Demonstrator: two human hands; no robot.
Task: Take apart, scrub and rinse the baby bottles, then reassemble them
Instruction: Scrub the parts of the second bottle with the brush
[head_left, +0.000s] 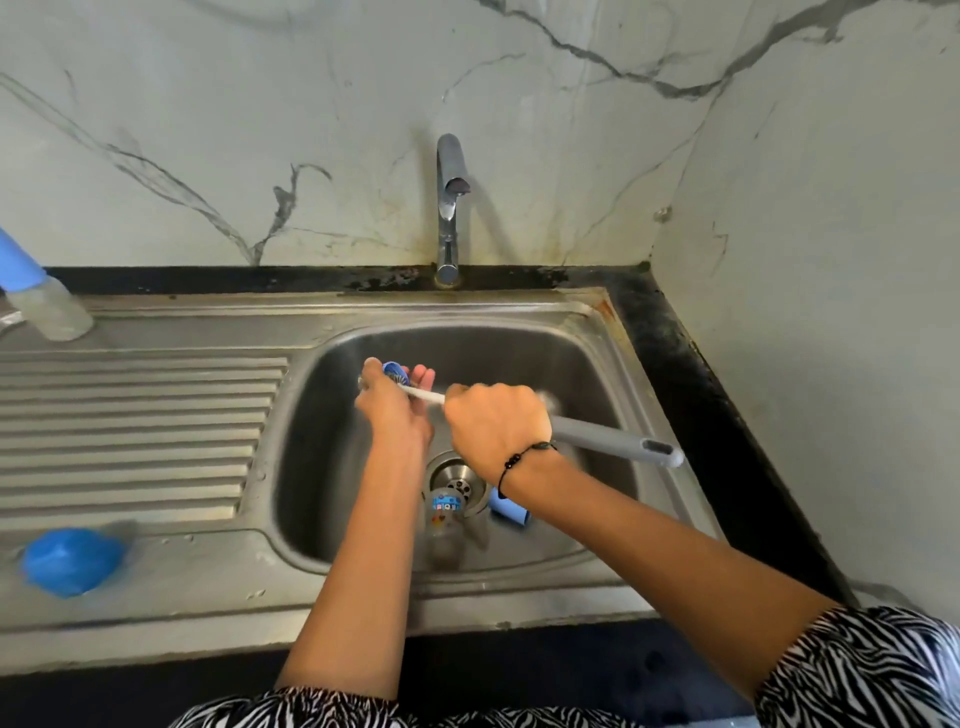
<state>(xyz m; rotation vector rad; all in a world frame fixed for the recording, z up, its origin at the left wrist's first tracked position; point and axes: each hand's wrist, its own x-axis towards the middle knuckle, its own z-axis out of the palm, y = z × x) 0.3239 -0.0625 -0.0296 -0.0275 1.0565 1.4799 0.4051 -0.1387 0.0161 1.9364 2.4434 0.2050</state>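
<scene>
Steel sink (597, 332) in a black bench (675, 353), marble-look walls; left hand (395, 410) grips a blue ring (396, 371), right hand (496, 426) a grey bottle brush (613, 441).

Over the sink (597, 332), the left hand (392, 410) grips a blue bottle ring (395, 371). The right hand (496, 428) grips a grey brush (613, 441), its thin stem reaching into the ring. A clear bottle (444, 512) and a blue cap (509, 512) lie near the drain (457, 475). Another bottle (47, 301) stands on the drainboard (135, 426).
</scene>
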